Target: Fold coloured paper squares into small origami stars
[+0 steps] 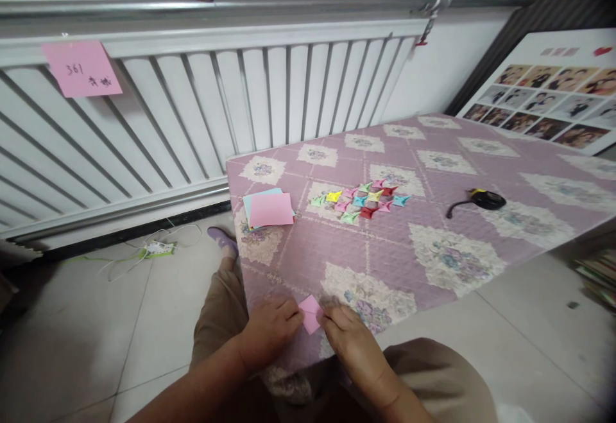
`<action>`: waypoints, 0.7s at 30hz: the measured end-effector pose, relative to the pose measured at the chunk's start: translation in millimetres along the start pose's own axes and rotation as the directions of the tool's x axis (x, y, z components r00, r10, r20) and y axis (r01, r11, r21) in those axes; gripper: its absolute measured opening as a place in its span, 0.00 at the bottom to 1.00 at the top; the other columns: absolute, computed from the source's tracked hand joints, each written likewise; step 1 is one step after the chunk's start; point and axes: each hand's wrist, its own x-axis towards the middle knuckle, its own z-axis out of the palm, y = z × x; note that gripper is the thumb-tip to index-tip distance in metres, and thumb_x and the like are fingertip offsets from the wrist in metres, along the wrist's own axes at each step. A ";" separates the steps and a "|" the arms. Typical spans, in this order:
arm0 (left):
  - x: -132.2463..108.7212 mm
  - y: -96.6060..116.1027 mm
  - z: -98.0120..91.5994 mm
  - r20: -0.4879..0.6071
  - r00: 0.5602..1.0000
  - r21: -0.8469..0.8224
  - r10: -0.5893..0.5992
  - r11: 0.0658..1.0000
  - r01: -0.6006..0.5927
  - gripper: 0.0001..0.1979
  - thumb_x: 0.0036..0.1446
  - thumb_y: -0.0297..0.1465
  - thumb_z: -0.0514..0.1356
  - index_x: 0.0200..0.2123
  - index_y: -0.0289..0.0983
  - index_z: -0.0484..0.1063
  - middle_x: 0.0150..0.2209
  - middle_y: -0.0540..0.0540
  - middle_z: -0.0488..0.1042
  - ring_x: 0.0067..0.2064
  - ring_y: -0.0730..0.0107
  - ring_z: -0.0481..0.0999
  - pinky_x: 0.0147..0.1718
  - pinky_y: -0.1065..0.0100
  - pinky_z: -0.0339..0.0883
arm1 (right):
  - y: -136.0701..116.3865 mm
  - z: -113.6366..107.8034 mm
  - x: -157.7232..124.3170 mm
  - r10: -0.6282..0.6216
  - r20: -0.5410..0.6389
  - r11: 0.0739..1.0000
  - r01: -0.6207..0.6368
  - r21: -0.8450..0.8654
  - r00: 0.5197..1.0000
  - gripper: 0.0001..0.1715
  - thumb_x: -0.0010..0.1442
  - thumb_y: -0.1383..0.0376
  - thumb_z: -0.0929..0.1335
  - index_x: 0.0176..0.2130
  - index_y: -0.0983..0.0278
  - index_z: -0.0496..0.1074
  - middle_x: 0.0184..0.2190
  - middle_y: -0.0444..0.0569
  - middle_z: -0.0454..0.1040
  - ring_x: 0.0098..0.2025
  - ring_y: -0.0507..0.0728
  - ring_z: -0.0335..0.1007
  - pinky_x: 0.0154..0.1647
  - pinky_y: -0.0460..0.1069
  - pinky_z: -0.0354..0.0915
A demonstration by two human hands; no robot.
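A small pink folded paper lies on the near left part of the table, turned like a diamond with creases across its middle. The curled fingers of my left hand hold its left corner. At the right corner, my right hand grips it with thumb and fingertips close together. Beyond them is a stack of square paper sheets, pink on top with light blue showing beneath. To the right of the stack, several small folded paper pieces sit grouped in green, yellow, pink, red and blue.
The table has a purple flowered cloth. On its right lies a black object with a cord. A photo board leans at the far right. Behind stands a white radiator; a power strip is on the floor.
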 end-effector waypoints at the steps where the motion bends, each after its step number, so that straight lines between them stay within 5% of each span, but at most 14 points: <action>1: -0.9 0.4 0.1 0.003 1.000 0.004 0.008 1.000 -0.008 0.11 0.66 0.28 0.47 0.47 0.39 0.67 0.42 0.46 0.71 0.42 0.63 0.69 0.40 0.64 0.63 | 0.0 -0.1 -0.6 -0.002 0.000 1.000 0.002 0.000 1.000 0.14 0.63 0.72 0.62 0.44 0.60 0.73 0.38 0.48 0.74 0.40 0.57 0.67 0.43 0.51 0.65; 7: -5.7 5.6 1.5 -0.012 0.998 0.032 0.059 0.998 -0.059 0.18 0.65 0.30 0.50 0.58 0.39 0.59 0.48 0.42 0.69 0.46 0.60 0.68 0.42 0.62 0.64 | -2.2 -0.9 -4.8 -0.003 0.019 0.999 0.004 -0.042 1.000 0.15 0.61 0.73 0.64 0.46 0.61 0.72 0.40 0.49 0.74 0.42 0.58 0.68 0.45 0.53 0.67; 14: -11.1 13.3 1.0 0.018 0.999 0.072 0.037 0.997 -0.038 0.19 0.65 0.33 0.51 0.58 0.40 0.59 0.50 0.40 0.67 0.49 0.58 0.67 0.47 0.58 0.62 | -5.5 1.7 -19.1 -0.021 -0.056 0.997 0.017 -0.074 0.998 0.22 0.62 0.73 0.61 0.53 0.59 0.68 0.46 0.52 0.73 0.48 0.59 0.67 0.48 0.57 0.66; 21: -12.5 14.5 0.9 0.030 0.999 0.086 0.027 0.996 -0.030 0.20 0.65 0.36 0.50 0.59 0.41 0.59 0.52 0.40 0.67 0.51 0.55 0.66 0.47 0.56 0.60 | -18.2 8.8 -16.6 0.074 -0.126 0.997 -0.078 -0.027 0.989 0.18 0.61 0.68 0.65 0.51 0.59 0.69 0.47 0.49 0.75 0.49 0.60 0.68 0.52 0.58 0.63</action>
